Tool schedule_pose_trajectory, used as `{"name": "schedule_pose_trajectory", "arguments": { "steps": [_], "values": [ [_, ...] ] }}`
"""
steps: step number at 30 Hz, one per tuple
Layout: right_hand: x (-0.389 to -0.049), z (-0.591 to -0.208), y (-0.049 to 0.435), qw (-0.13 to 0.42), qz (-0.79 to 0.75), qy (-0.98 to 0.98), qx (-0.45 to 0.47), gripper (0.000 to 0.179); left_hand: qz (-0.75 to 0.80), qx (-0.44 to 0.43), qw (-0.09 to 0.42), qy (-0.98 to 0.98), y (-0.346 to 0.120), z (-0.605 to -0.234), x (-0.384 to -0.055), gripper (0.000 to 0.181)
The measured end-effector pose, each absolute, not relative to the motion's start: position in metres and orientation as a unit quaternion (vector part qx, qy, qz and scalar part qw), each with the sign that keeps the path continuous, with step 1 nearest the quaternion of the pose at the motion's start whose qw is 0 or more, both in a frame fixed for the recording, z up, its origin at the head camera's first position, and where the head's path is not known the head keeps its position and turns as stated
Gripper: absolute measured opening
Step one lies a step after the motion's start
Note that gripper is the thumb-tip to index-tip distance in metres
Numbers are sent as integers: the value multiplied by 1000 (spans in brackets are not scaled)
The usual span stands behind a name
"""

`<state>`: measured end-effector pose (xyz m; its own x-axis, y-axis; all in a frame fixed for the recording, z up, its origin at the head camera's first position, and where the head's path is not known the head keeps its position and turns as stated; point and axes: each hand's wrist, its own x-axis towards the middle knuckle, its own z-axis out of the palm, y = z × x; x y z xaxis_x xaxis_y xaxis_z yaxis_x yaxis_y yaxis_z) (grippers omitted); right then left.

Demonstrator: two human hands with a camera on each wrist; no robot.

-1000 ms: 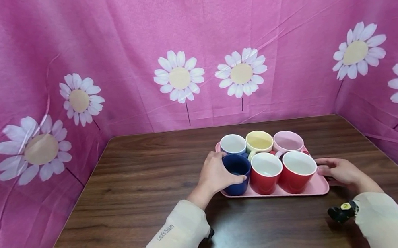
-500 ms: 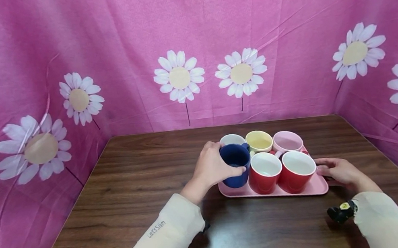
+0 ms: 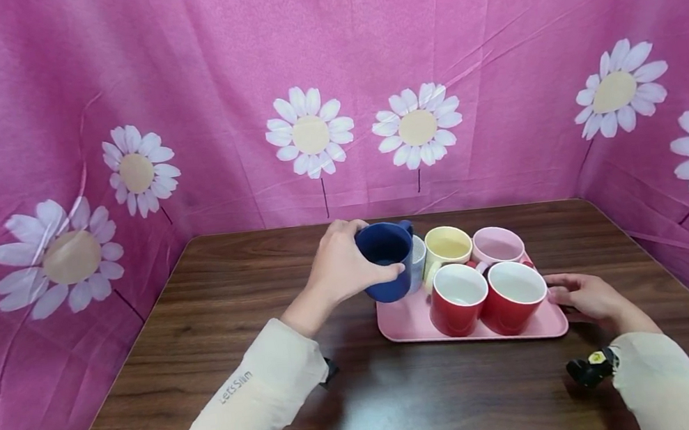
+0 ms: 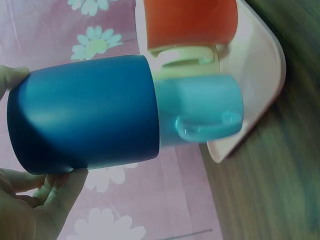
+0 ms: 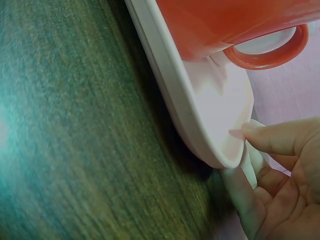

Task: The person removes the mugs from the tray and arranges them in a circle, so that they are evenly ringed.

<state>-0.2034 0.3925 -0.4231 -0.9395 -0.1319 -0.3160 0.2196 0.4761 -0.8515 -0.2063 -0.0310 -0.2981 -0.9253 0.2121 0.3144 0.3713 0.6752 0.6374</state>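
Observation:
My left hand (image 3: 338, 264) grips a navy blue mug (image 3: 390, 290) by its sides, raised over the left edge of a pink tray (image 3: 406, 324). The mug's handle points away to the back right. In the left wrist view, thumb and fingers hold the navy mug (image 4: 87, 117) near its rim, and a light blue mug (image 4: 200, 100) shows past its base. My right hand (image 3: 595, 297) pinches the tray's right edge. In the right wrist view, its thumb lies on top of the tray rim (image 5: 185, 95) and fingers are underneath.
Two red mugs (image 3: 459, 315) with white insides stand along the tray's front. Behind them are a yellow mug (image 3: 448, 245) and a pink mug (image 3: 499, 246). The tray rests on a brown wooden table (image 3: 264, 286), backed by a pink flowered curtain (image 3: 352, 46).
My left hand has lifted the navy mug from the tray's front left corner and carried it up, back and left. The right hand stays at the tray's edge.

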Motion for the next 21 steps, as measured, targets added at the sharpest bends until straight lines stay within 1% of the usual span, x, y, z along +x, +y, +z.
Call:
{"name": "schedule_pose_trajectory", "arguments": {
  "steps": [9, 21],
  "values": [
    [-204, -424, 394, 171, -504, 846, 30, 60, -366, -146, 127, -910, -57, -303, -213, 65],
    [-203, -427, 393, 164, -519, 839, 28, 58, -350, -129, 123, -920, -97, -337, -230, 68]
  ]
}}
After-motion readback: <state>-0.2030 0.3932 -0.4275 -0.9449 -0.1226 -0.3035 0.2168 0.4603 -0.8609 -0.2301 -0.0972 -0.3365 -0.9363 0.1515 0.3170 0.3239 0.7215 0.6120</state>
